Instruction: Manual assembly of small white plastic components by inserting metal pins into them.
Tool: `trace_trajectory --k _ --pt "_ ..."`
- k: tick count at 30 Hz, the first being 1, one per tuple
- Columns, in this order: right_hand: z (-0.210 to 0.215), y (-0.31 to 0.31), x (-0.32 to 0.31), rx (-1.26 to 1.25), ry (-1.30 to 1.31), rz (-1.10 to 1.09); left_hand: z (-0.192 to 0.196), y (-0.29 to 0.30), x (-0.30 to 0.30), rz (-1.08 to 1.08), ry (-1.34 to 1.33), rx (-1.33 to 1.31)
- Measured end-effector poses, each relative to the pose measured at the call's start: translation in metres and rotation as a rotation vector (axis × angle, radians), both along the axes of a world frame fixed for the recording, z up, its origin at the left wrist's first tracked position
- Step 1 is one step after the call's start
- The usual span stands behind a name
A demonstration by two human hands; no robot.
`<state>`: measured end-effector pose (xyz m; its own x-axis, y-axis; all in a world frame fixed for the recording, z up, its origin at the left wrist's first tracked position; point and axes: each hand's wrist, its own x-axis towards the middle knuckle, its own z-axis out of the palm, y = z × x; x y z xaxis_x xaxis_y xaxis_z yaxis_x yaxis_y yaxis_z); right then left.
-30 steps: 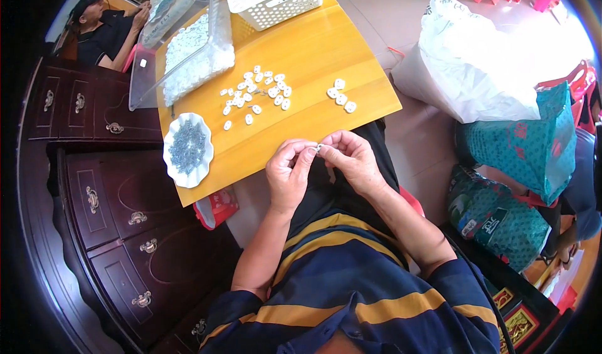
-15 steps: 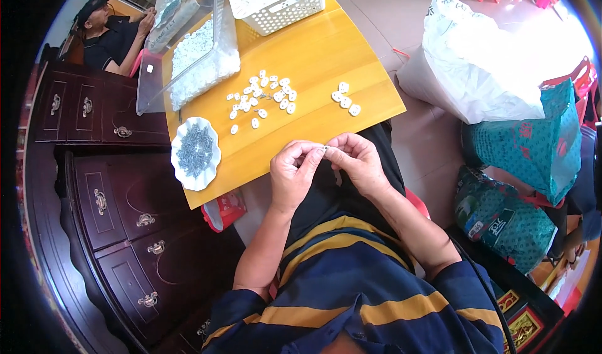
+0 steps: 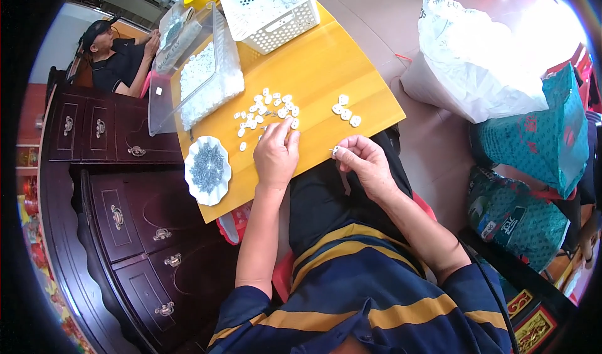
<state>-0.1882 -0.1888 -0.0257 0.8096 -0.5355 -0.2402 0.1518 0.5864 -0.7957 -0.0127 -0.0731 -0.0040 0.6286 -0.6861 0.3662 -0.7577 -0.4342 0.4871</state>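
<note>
My left hand point(image 3: 276, 154) reaches, fingers pressed together, onto white buttons point(image 3: 266, 110) mid-table point(image 3: 326, 72); my right hand point(image 3: 364, 163) pinches a small white piece point(image 3: 335, 150) at the near edge.

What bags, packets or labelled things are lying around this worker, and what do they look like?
White plastic sack: floor right of the table, bulging, crumpled.
Teal printed bag: just beyond it, red trim.
Second teal bag: below, with a small label.
Clear plastic packets: table's far left corner.
</note>
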Motion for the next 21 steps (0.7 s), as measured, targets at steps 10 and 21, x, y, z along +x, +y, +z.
trace_trajectory --k 10,21 --pt "-0.003 -0.001 0.001 0.012 0.027 -0.003 0.008 0.008 -0.016 -0.003 0.033 0.064" --pt "-0.005 0.0 0.0 -0.016 0.034 0.003 -0.003 0.015 0.001 -0.098 0.021 0.066"
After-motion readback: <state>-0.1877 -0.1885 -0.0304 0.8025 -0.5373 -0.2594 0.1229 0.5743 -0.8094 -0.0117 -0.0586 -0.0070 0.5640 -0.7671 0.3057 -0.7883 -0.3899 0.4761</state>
